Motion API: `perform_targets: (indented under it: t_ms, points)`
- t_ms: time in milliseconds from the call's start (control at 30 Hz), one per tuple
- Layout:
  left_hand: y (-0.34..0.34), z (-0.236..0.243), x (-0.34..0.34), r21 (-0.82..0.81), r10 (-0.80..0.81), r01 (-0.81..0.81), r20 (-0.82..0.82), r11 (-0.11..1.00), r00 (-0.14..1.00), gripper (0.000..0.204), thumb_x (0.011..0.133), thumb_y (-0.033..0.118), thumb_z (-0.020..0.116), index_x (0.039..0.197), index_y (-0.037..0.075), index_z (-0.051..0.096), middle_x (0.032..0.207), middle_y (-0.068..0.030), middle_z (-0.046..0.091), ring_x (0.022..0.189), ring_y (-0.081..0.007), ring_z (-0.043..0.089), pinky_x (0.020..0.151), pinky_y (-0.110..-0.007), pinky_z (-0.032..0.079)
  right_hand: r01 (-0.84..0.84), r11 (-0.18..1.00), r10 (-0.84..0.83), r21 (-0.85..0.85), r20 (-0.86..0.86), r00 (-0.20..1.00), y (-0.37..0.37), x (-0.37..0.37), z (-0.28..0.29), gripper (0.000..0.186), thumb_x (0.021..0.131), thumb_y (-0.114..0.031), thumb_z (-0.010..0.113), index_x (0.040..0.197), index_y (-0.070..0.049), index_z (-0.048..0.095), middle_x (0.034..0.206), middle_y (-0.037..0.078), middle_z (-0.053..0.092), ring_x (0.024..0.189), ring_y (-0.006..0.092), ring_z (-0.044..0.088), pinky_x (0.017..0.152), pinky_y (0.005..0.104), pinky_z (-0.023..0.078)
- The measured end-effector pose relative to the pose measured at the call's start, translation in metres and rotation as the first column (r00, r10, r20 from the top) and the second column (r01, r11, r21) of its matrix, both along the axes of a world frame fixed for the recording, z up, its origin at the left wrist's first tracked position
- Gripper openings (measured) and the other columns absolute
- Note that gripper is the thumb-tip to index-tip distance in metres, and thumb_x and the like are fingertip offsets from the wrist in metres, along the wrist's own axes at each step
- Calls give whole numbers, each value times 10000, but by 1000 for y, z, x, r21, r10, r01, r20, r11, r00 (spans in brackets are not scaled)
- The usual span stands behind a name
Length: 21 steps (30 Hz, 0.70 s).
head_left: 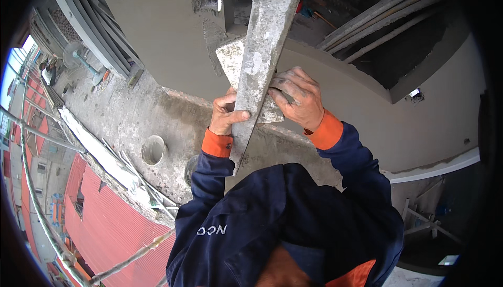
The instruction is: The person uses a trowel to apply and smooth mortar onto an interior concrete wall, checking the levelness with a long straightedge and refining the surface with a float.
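Both hands grip plastering tools. On my feed the left hand (226, 116) is curled tight round the lower part of a long grey float board (260, 61), thumb across its face, fingers behind. Right hand (298, 98) is closed on a flat trowel (233, 59); its blade sticks out to the left from behind the board, w/ the handle hidden under the fingers, so I can't tell exactly how they wrap it.

Everything else I place relative to the board. It runs tilted, top end up near the wall recess (207, 4), bottom end pointing down toward the navy jacket (272, 224). Trowel blade is touching the board's left edge, approx. mid-length, both crusted w/ dried mortar. Behind the board is the grey rendered wall (167, 35), smooth above, rough patch just left of the board's top. Right of the board, well apart, a bundle of grey pipes (387, 19) runs under a dark soffit. Left and below the board, a concrete ledge (131, 119) w/ a round pipe opening (153, 150) near the left wrist. Further left, bamboo scaffold poles (31, 182) and red roofs (105, 219) far beneath. Orange cuffs (217, 143) show at both wrists, just under the board's lower half.
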<state>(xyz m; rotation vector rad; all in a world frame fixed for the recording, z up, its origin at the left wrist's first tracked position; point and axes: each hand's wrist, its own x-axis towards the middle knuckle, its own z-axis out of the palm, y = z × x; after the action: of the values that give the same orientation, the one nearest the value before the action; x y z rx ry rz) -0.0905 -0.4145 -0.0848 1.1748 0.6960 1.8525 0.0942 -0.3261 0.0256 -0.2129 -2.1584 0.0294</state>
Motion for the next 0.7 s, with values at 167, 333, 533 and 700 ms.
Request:
perform_targets:
  t_ms: [167,333,533,700]
  points:
    - [1,9,9,23,-30,30,-2,999,1000,407,648,50,832,1032,9,705,1196,-69,566,1147,-209,511,994,-354,380,166,985,-168,-39,-51,984,-9,-1,-29,238,697,-67,712,923,-20,655,1003,108,669,926,326,594,783,412,500]
    - [-2,-3,3,-55,18,-23,-83,998,996,387,651,171,861,986,40,720,1166,-66,576,1140,-205,504,1013,-352,344,190,977,-189,-93,14,982,-5,-1,-61,320,723,-95,697,1007,28,615,1079,221,614,1007,398,558,850,479,462]
    - [-4,-2,6,-50,2,-6,-78,999,997,302,696,208,842,903,46,693,947,-14,506,960,-157,488,843,-311,369,80,904,-105,-420,-35,994,1,-6,-92,553,732,-192,756,1163,56,515,1210,232,517,1082,370,551,840,440,505]
    - [-12,14,7,32,-3,5,-74,999,997,256,740,204,805,859,37,652,1199,-94,531,1126,-214,478,974,-359,350,-99,714,-5,-693,-147,989,3,-21,-100,736,750,-262,777,1291,36,377,1245,195,468,1141,310,519,845,394,531]
